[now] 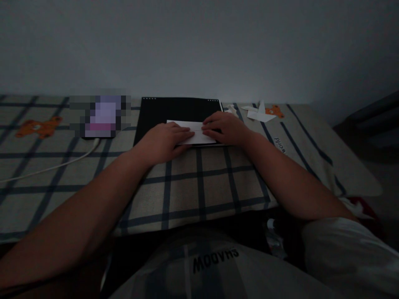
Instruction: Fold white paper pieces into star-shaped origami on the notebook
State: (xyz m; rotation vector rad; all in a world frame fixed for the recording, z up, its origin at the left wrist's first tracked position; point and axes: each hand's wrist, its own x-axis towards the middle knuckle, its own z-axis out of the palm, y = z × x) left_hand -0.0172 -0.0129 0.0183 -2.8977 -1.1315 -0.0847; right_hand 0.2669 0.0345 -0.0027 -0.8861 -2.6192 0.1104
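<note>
A folded sheet of white paper (pixel 198 137) lies on a black notebook (pixel 177 109) with punched holes along its far edge. My left hand (pixel 163 143) rests over the paper's left part, fingers stretched out and the thumb along the near edge. From the other side, my right hand (pixel 228 128) sets its slightly spread fingertips on the paper's right part. Both hands press down flat, and neither visibly pinches the sheet. Parts of the paper are hidden under the fingers. A crease or layer edge runs across its middle.
Left of the notebook lies a phone (pixel 102 116), its screen lit and blurred, with a white cable (pixel 75 161). A folded paper figure (pixel 260 113) and a crumpled white scrap (pixel 231 109) lie at right. A checked cloth (pixel 187 182) covers the table; a wall stands behind.
</note>
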